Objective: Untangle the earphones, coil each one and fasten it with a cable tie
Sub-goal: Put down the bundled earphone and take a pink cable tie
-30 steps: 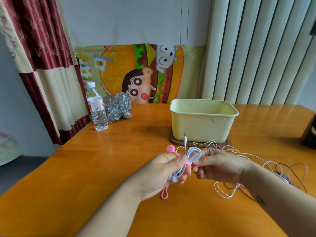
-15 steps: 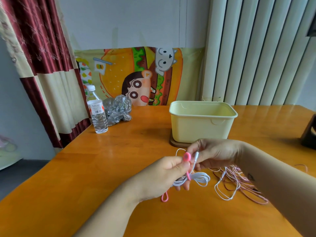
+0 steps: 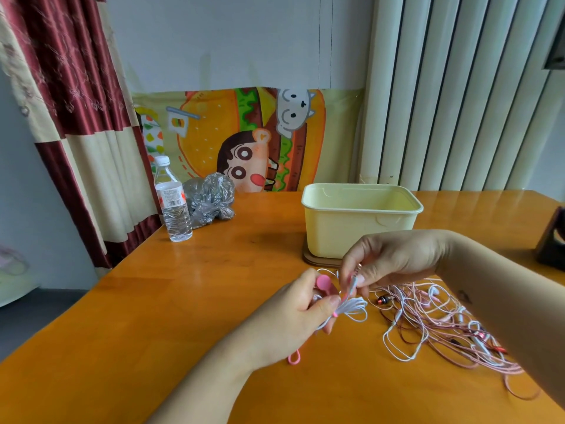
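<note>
My left hand (image 3: 293, 319) pinches a coiled white earphone (image 3: 351, 307) together with a pink cable tie (image 3: 324, 284), whose round head sticks up above my thumb and whose loop end (image 3: 294, 358) hangs below my palm. My right hand (image 3: 394, 258) grips the white plug end (image 3: 353, 284) of that earphone just right of the tie's head. A tangle of pink, white and dark red earphones (image 3: 443, 328) lies on the table under my right forearm.
A pale yellow plastic tub (image 3: 360, 228) stands on a brown coaster behind my hands. A water bottle (image 3: 172, 203) and a crumpled clear bag (image 3: 211, 197) sit at the table's far left. A dark object (image 3: 552, 240) is at the right edge.
My right hand rose from the coil's side to above it, now gripping the plug end. The coil dropped lower in my left hand, and the tangle came into view on the table.
</note>
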The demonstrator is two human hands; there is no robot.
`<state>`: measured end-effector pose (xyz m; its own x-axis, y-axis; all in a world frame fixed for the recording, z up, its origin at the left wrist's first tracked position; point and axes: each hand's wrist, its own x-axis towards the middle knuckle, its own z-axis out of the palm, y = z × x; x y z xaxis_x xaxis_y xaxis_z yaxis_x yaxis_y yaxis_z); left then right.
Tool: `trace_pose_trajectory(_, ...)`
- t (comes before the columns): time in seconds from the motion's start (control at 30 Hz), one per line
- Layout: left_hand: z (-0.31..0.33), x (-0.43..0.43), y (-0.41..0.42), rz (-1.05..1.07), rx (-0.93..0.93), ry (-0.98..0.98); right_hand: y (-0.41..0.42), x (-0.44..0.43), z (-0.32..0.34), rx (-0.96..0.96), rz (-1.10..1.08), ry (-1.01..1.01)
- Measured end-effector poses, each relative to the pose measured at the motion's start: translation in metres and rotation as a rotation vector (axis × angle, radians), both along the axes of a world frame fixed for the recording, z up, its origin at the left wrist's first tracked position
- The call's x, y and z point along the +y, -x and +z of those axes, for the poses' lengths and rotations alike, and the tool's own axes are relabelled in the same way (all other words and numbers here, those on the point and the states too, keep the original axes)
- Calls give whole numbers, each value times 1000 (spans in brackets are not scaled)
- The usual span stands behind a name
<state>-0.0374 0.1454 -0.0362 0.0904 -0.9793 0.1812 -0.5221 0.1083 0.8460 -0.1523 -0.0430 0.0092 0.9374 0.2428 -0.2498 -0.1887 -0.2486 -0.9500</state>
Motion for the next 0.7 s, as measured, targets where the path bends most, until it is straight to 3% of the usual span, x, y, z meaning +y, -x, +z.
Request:
trace_pose_trajectory(0.13,0,1,3,21,-62,-47,0,6,9,81,13,165)
trace_pose_trajectory(0.27,-8,-7,8,302,-256,-56,-6,37,31,-51,-143,980)
trace_pose_trajectory(0.37,-10,-21,0,443,-72,-50,-13,73,23,-247,-367,1310)
trace_pose_trajectory(0.43,-8,-28,-3,465,272,-85,-16,88,6,-372,-492,1424)
trace_pose_trajectory(0.5,-5,-33,-3,504,727,-74,-15,92,-12,-559,-598,1371)
trace_pose_trajectory(0.57,-5,-35,-3,509,1077,-32,-13,90,-27,-698,-683,1176)
trace_pose_trajectory(0.63,-5,-34,-3,475,1314,-5,-12,86,-39,-697,-780,938)
trace_pose_trajectory(0.7,-7,-32,-3,434,1438,-8,-10,80,-43,-603,-842,659)
